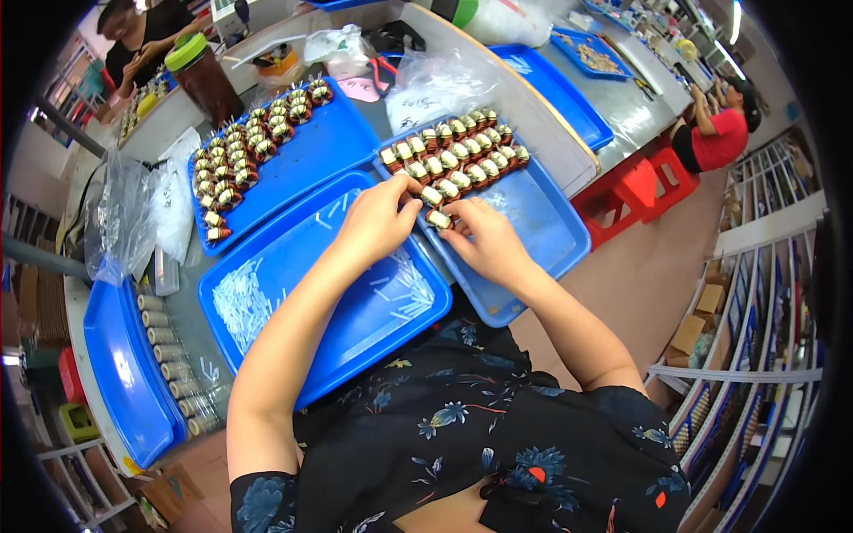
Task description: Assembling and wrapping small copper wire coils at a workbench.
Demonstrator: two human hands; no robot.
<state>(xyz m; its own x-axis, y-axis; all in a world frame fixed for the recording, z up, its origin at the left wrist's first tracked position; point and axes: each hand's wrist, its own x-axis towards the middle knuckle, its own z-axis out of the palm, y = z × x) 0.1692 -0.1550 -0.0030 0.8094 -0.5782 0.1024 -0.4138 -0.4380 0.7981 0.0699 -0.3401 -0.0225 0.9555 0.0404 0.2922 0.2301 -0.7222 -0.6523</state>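
Blue tray (pixel 351 345), left forearm (pixel 302 324) across it, holds white slivers (pixel 238 306); right hand (pixel 487 238) pinches a coil (pixel 435 218), left hand (pixel 378 213) unclear in grip.

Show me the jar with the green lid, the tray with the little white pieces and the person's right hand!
Jar (pixel 208 87): head view, on its dark body below the lid.
Tray (pixel 354 334): head view, on its bare blue floor.
Right hand (pixel 487 238): head view, on its back.
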